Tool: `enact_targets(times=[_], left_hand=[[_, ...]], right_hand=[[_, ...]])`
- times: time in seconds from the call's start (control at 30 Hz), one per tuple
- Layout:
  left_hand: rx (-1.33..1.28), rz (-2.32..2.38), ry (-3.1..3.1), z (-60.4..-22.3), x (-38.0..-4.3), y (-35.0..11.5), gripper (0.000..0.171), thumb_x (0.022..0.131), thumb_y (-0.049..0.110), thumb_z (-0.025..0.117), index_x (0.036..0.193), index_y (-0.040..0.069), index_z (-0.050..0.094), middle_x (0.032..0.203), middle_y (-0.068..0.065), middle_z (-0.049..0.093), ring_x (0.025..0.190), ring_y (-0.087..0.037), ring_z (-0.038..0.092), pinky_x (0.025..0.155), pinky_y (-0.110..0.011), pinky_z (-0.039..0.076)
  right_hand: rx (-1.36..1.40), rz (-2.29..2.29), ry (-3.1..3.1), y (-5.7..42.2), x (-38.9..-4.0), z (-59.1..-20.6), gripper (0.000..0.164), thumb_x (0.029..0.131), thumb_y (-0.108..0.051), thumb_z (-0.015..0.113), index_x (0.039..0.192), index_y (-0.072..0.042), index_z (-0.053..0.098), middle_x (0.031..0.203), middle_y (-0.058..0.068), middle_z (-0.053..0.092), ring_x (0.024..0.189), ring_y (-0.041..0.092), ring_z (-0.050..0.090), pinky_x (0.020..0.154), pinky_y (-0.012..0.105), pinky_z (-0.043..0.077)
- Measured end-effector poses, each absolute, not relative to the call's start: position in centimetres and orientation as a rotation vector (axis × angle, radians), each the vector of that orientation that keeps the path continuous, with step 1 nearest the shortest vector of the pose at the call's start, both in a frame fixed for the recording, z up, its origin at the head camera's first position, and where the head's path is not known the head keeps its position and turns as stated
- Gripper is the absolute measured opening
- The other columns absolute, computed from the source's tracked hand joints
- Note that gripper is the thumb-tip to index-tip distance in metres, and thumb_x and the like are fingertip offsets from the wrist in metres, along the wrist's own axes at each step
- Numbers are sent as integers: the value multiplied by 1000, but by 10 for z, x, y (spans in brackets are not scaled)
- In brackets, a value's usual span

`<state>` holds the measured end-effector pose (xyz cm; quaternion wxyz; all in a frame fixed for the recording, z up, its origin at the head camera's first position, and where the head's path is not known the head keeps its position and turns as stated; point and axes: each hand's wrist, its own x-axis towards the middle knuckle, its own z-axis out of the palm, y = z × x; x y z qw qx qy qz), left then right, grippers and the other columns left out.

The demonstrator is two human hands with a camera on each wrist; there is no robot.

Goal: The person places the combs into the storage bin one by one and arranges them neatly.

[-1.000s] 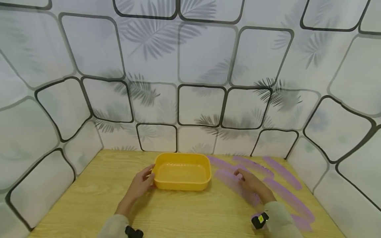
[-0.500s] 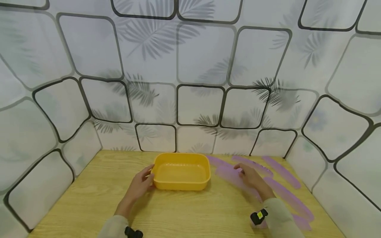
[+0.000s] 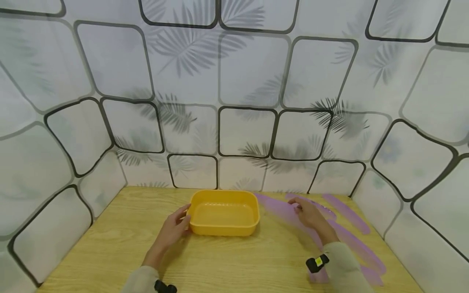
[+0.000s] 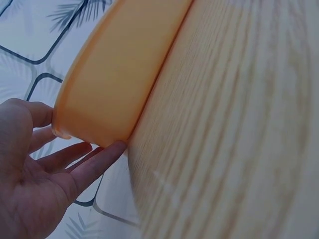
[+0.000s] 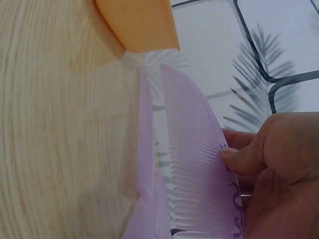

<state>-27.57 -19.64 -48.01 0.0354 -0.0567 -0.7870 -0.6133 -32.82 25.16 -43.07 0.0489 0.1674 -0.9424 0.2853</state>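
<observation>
A yellow plastic tray (image 3: 224,215) sits on the table; its visible inside is bare. My left hand (image 3: 174,227) holds its left end: in the left wrist view the thumb is at the rim and the fingertips touch the end wall low down. To the tray's right, my right hand (image 3: 309,215) pinches a translucent purple comb (image 5: 199,144) by its back between thumb and fingers. The comb stands on edge with its teeth toward the table, raised a little. Dark patterns mark its back. Another purple comb (image 5: 145,134) lies flat just beneath it.
Several more purple combs lie on the table's right part, such as one near the back (image 3: 346,212) and one beside the right forearm (image 3: 360,247). The wood-grain table (image 3: 220,264) meets patterned wall covering (image 3: 249,130) on three sides.
The comb in my right hand has shifted slightly up and back, now overlapping the comb behind it in the head view. The left hand and tray stay in place.
</observation>
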Motion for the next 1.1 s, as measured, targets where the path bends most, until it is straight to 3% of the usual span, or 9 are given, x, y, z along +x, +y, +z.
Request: enact_targets(times=[0.43, 0.67, 0.93, 1.1], left_hand=[[-191, -1879, -2419, -478, -275, -195, 49, 109, 7, 49, 155, -5, 39, 149, -40, 47, 128, -50, 60, 84, -44, 65], [-176, -1880, -2416, -482, -276, -196, 49, 109, 9, 49, 155, -4, 40, 149, -39, 46, 129, -49, 59, 84, -43, 65], [-161, -1886, -2407, -483, -275, -196, 49, 109, 9, 49, 155, -3, 40, 148, -38, 48, 127, -48, 61, 84, -43, 65], [-167, -1877, -2414, -482, -275, -196, 49, 109, 10, 49, 155, -3, 40, 148, -38, 48, 127, -48, 61, 84, -44, 65]], right_hand=[[531, 893, -2864, 241, -329, -423, 30, 102, 5, 48, 127, -1, 64, 122, 28, 67, 95, 30, 65, 73, 42, 51], [501, 838, -2890, 235, -331, -415, 32, 104, 2, 46, 129, -3, 65, 125, 28, 67, 102, 36, 67, 77, 46, 55], [493, 803, -2871, 231, -333, -405, 33, 102, 5, 46, 127, -2, 66, 120, 29, 68, 81, 25, 59, 72, 39, 48], [466, 774, -2885, 228, -335, -398, 32, 103, 2, 46, 128, -4, 66, 121, 27, 69, 87, 30, 64, 76, 46, 52]])
